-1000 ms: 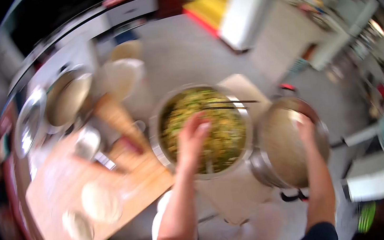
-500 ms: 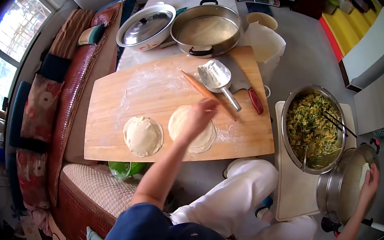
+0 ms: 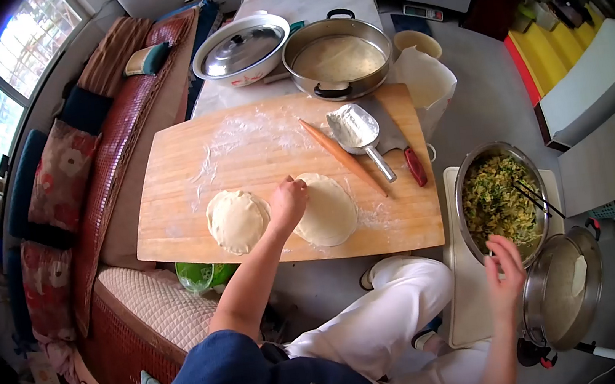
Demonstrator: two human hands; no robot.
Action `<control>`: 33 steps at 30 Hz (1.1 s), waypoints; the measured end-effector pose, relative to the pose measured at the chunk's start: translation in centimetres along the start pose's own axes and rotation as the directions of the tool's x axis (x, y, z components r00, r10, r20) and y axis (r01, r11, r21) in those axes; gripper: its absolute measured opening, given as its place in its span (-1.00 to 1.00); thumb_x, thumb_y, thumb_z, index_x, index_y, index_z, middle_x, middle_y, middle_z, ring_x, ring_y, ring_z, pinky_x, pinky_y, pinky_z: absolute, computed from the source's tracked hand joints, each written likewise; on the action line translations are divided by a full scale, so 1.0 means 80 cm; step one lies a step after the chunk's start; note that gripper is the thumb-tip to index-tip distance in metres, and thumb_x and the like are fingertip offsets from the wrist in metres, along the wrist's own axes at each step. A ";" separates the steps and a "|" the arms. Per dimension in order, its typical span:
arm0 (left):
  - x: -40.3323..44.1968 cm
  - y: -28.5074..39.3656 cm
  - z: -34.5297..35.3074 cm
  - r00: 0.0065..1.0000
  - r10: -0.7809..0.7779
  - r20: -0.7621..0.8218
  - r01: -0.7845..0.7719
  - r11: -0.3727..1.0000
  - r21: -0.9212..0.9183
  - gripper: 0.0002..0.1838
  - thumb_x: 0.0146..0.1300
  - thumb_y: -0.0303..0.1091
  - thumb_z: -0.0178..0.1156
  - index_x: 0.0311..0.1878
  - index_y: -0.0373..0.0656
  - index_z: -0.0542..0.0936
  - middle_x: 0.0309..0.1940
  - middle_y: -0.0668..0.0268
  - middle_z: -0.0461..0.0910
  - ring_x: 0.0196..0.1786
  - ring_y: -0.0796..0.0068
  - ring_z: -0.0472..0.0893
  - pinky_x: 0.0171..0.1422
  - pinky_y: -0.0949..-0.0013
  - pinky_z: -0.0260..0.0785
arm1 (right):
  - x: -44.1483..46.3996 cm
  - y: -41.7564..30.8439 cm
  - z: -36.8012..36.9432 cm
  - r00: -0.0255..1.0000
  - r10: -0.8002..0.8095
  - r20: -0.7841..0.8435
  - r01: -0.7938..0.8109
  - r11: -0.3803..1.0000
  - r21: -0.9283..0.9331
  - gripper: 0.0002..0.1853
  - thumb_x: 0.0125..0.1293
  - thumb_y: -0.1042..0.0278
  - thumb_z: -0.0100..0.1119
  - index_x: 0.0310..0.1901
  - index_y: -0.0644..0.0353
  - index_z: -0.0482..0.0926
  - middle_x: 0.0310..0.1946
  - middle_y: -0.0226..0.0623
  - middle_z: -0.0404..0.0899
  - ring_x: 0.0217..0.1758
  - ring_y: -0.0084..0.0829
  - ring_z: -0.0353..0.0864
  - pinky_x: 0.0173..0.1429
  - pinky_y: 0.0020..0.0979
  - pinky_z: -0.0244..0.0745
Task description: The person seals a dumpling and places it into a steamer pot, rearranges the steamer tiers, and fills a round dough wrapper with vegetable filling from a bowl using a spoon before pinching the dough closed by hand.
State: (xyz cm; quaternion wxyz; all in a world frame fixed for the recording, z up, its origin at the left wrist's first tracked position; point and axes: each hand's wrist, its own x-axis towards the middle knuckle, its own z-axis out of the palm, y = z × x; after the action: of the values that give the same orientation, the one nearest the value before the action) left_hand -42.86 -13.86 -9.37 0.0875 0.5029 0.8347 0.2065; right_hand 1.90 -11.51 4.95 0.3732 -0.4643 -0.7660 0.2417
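Note:
On the wooden board (image 3: 168,178), my left hand (image 3: 290,200) pinches the upper left edge of the right dough round (image 3: 327,212). A second dough round (image 3: 238,222) with a crimped edge lies just left of it. My right hand (image 3: 505,275) is raised at the lower edge of the bowl of chopped filling (image 3: 499,199), its fingers apart and touching no dough. Chopsticks (image 3: 539,199) rest in that bowl. Right of the hand, a steel pan (image 3: 560,307) has a pale piece (image 3: 579,275) at its inner right side.
A rolling pin (image 3: 343,158), a flour scoop (image 3: 356,128) and a red-handled cleaver (image 3: 415,166) lie on the board's right part. Behind the board stand a lidded basin (image 3: 262,73) and a two-handled pot (image 3: 340,53). A sofa (image 3: 116,165) runs along the left.
My left hand has moved left and down to the edge of the right dough round. My right hand has left the steel pan and moved left towards the filling bowl.

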 end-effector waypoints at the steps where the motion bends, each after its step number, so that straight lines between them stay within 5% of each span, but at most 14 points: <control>1: 0.001 0.002 -0.002 1.000 -0.006 0.003 0.006 1.000 -0.009 -0.82 0.05 -0.41 0.32 -0.23 -0.14 0.68 -0.23 0.16 0.61 -0.15 0.09 0.65 -0.05 0.11 0.49 | 0.002 -0.007 0.014 1.000 -0.016 0.008 0.016 1.000 0.021 -0.74 0.20 0.71 0.17 -0.06 0.37 0.62 0.03 -0.16 0.61 0.04 -0.26 0.63 -0.05 -0.38 0.60; 9: 0.020 -0.026 0.020 0.998 -0.051 0.041 0.058 0.983 -0.172 -0.81 -0.01 -0.43 0.31 -0.25 -0.11 0.67 -0.29 0.15 0.65 -0.16 0.09 0.66 -0.06 0.15 0.51 | 0.009 -0.046 0.121 0.993 -0.032 0.117 0.002 0.969 0.249 -0.74 0.16 0.66 0.25 -0.07 0.35 0.62 -0.02 -0.11 0.61 -0.03 -0.18 0.66 -0.07 -0.34 0.62; 18: 0.030 -0.028 0.019 0.996 -0.017 0.090 0.030 0.989 -0.146 -0.84 -0.02 -0.37 0.34 -0.32 -0.15 0.67 -0.32 0.17 0.66 -0.18 0.18 0.65 -0.07 0.18 0.49 | 0.014 -0.058 0.207 0.982 -0.066 0.175 -0.005 0.925 0.379 -0.76 0.17 0.61 0.29 -0.10 0.32 0.63 -0.06 -0.13 0.61 -0.09 -0.16 0.66 -0.11 -0.33 0.63; 24: 0.027 -0.018 0.008 0.993 0.084 0.087 -0.068 0.984 -0.164 -0.83 0.01 -0.40 0.31 -0.29 -0.17 0.66 -0.32 0.17 0.68 -0.21 0.16 0.67 -0.09 0.19 0.50 | 0.014 -0.048 0.246 0.938 0.077 0.339 -0.254 0.818 0.516 -0.81 0.26 0.55 0.28 -0.09 0.33 0.65 -0.03 -0.21 0.64 -0.13 -0.30 0.69 -0.09 -0.35 0.62; 27: 0.026 -0.010 -0.005 0.984 0.099 0.147 -0.075 0.984 -0.163 -0.82 0.06 -0.40 0.31 -0.24 -0.20 0.65 -0.29 0.20 0.69 -0.25 0.26 0.68 -0.14 0.25 0.52 | -0.002 -0.018 0.292 0.850 0.227 0.476 -0.512 0.570 0.642 -0.75 0.42 0.34 0.21 0.06 0.22 0.64 0.05 -0.30 0.62 0.03 -0.48 0.60 0.11 -0.42 0.51; 29: 0.009 0.033 -0.048 0.957 0.124 0.261 -0.023 0.934 -0.358 -0.83 0.11 -0.44 0.30 -0.21 -0.22 0.64 -0.29 0.23 0.68 -0.26 0.37 0.68 -0.16 0.31 0.52 | -0.001 -0.033 0.295 0.715 0.391 0.580 -0.687 0.239 0.687 -0.59 0.50 0.09 0.06 0.23 0.14 0.52 0.16 -0.34 0.55 0.22 -0.48 0.48 0.24 -0.37 0.41; 33: -0.027 0.108 -0.048 0.869 0.402 0.288 -0.119 0.736 -0.667 -0.83 0.26 -0.55 0.23 -0.08 -0.31 0.58 -0.26 0.30 0.64 -0.22 0.57 0.61 -0.15 0.45 0.51 | 0.012 -0.069 0.283 0.529 0.433 0.730 -0.709 -0.248 0.660 -0.34 0.54 -0.26 -0.27 0.41 0.07 0.30 0.33 -0.42 0.39 0.45 -0.48 0.24 0.36 -0.28 0.29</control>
State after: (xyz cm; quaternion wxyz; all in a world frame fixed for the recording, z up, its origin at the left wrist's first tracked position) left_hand -36.23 -13.23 -2.31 0.3944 0.5906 0.5977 0.3721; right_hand -19.36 -13.72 -4.45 0.3211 -0.3802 -0.1305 0.8575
